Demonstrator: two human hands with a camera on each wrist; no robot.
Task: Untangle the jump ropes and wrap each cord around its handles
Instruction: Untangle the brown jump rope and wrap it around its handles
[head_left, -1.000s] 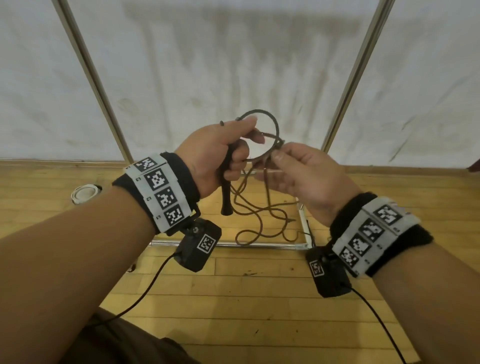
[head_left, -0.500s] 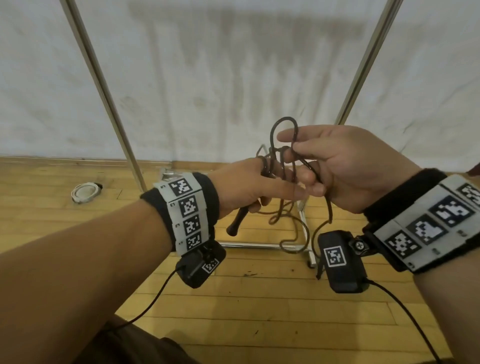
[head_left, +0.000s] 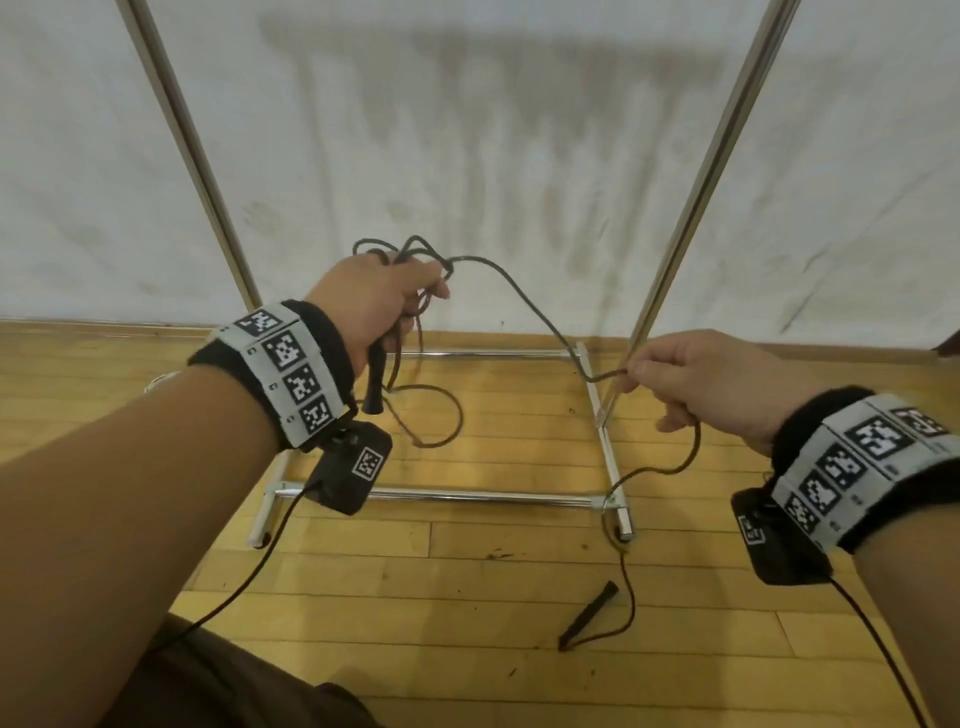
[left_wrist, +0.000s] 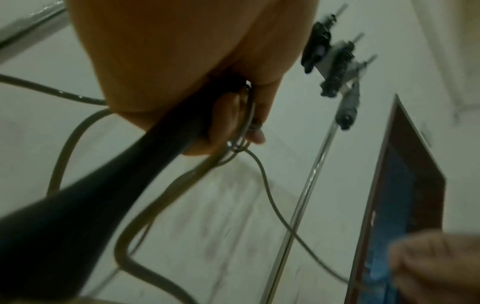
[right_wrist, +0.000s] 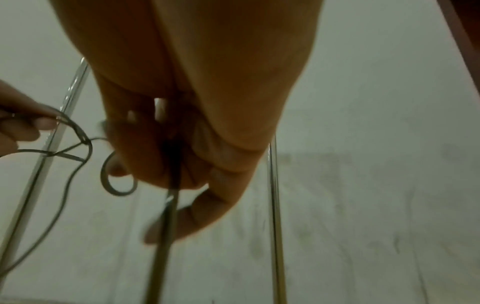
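Observation:
A dark jump rope cord (head_left: 511, 283) stretches between my two hands. My left hand (head_left: 384, 301) grips one black handle (head_left: 375, 382) upright, together with several loops of cord (head_left: 410, 254) bunched at its top; in the left wrist view the handle (left_wrist: 124, 174) runs down from the curled fingers. My right hand (head_left: 691, 374) pinches the cord (head_left: 605, 374) between thumb and forefinger, and the cord (right_wrist: 172, 205) passes down through its fist. From there it drops to the floor and ends at the second black handle (head_left: 589, 616), lying loose on the boards.
A chrome rack frame (head_left: 441, 496) stands on the wooden floor, its two uprights (head_left: 696, 192) rising in front of a white curtain wall. A loop of cord (head_left: 431, 415) hangs inside the frame. A white coil (head_left: 161, 379) lies at the far left, mostly behind my arm.
My hands were together at the loops; the right hand has drawn away to the right and down, pulling out a length of cord. The second handle now lies on the floor.

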